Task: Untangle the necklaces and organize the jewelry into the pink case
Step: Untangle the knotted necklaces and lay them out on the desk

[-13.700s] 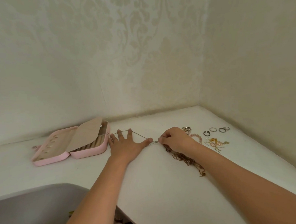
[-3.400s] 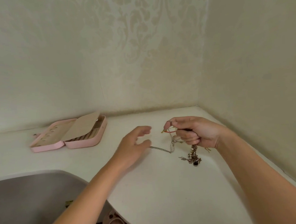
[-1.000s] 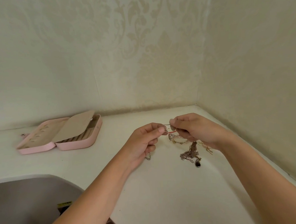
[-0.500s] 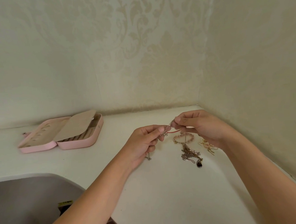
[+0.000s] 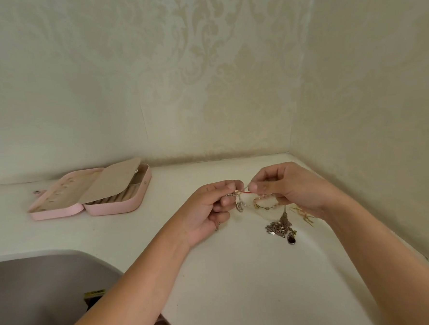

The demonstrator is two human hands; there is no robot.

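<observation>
Both hands hold a tangle of necklaces a little above the white counter (image 5: 240,273). My left hand (image 5: 208,208) pinches a thin chain and red thread at its fingertips. My right hand (image 5: 290,185) pinches the other end of the red thread (image 5: 246,192). A pink beaded loop (image 5: 265,202) hangs under my right hand. A clump of silver chain with a dark pendant (image 5: 281,229) dangles below and touches the counter. The pink case (image 5: 92,192) lies open at the back left, with a beige flap over its right half.
A gold piece of jewelry (image 5: 303,214) lies on the counter beside my right wrist. A grey sink basin (image 5: 40,293) fills the lower left. Patterned walls meet in a corner just behind and to the right of the hands.
Over the last second my hands stayed together at the tangle and rose slightly. The beaded loop and chain clump now hang more freely under my right hand.
</observation>
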